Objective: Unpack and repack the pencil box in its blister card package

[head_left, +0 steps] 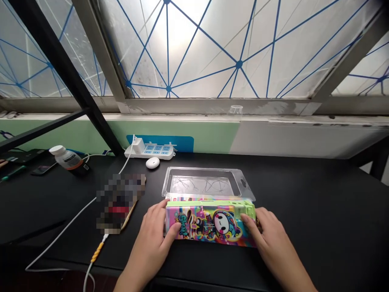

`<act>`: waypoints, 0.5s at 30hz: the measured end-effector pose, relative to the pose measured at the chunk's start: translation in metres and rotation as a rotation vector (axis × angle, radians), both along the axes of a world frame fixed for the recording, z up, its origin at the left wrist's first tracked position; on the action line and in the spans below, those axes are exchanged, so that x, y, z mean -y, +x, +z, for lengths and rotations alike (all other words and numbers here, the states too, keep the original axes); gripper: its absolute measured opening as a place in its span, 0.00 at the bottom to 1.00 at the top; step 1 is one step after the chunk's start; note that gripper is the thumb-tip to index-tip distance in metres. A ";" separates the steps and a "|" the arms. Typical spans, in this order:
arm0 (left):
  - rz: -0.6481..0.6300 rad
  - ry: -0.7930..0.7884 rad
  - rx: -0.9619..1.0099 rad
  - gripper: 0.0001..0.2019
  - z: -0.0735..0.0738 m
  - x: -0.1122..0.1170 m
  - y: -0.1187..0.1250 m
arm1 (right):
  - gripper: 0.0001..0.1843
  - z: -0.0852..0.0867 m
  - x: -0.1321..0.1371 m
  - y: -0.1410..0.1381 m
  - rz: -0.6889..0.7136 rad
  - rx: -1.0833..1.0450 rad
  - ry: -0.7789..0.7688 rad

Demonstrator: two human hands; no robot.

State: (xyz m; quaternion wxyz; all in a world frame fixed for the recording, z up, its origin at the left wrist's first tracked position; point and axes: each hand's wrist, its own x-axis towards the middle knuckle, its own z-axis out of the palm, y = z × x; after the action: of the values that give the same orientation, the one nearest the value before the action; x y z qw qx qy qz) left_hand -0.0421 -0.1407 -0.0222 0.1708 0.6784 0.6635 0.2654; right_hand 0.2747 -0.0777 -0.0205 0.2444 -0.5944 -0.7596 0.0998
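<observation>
A colourful pencil case [209, 221] with a cartoon figure on its front stands on its long edge on the black table [319, 211]. My left hand [153, 235] grips its left end, thumb on the front and fingers behind. My right hand [267, 235] grips its right end the same way. A clear plastic blister tray [208, 183] lies flat just behind the case.
A blurred-out phone [120, 209] on a white cable lies left of my hands. Further back are a white power strip [150, 151], a white earbud case [152, 162] and a white-capped bottle [68, 159]. A black diagonal frame bar [63, 69] rises at the left.
</observation>
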 end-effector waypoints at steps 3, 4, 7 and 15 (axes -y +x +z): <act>0.026 0.008 0.003 0.24 -0.002 0.000 0.000 | 0.22 0.005 -0.003 -0.007 -0.015 0.090 0.000; 0.021 0.018 0.001 0.26 -0.003 0.001 -0.001 | 0.21 0.007 -0.003 -0.009 -0.027 0.130 0.024; -0.017 0.048 -0.003 0.31 -0.007 0.003 -0.004 | 0.20 0.012 -0.002 -0.018 -0.065 0.252 0.136; -0.037 0.000 0.080 0.54 -0.005 0.002 -0.005 | 0.16 0.035 -0.007 -0.083 0.385 0.253 0.142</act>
State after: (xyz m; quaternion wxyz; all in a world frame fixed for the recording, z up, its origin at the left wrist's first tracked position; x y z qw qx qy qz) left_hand -0.0475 -0.1431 -0.0272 0.2018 0.6793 0.6436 0.2892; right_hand 0.1921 -0.0710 0.0147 0.1650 -0.4278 -0.8885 0.0154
